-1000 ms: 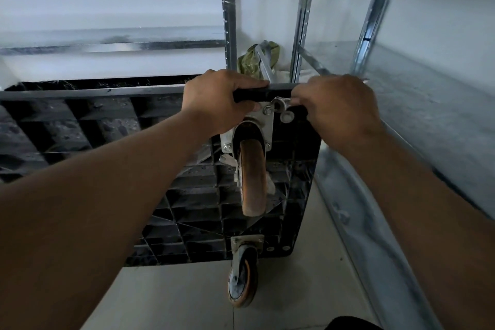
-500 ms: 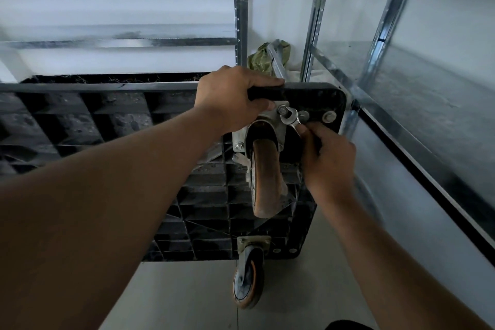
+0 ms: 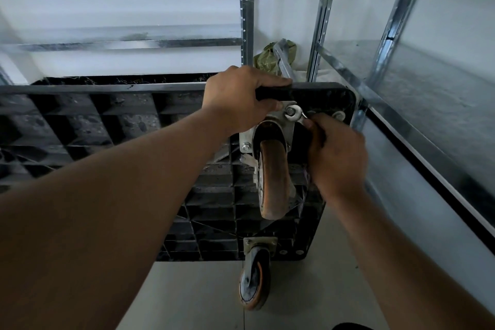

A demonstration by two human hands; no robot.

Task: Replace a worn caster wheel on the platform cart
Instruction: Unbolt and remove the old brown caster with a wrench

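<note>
The black platform cart [image 3: 107, 128] stands on its side, ribbed underside facing me. A worn orange caster wheel [image 3: 273, 182] in a metal bracket is bolted near its upper right corner. My left hand [image 3: 238, 99] grips the cart's top edge just left of the bracket. My right hand [image 3: 334, 153] holds a small silver wrench [image 3: 296, 114] whose head sits on a bolt at the top of the caster plate. A second caster [image 3: 254, 284] rests on the floor below.
Metal shelving uprights [image 3: 246, 8] and shelf rails [image 3: 401, 120] stand behind and to the right of the cart. A green bundle [image 3: 267, 59] sits in the corner behind it. Pale tiled floor [image 3: 187, 297] lies below.
My right hand dropped from the cart's top edge to beside the caster bracket, swinging the wrench handle downward. My left hand kept its grip on the top edge.
</note>
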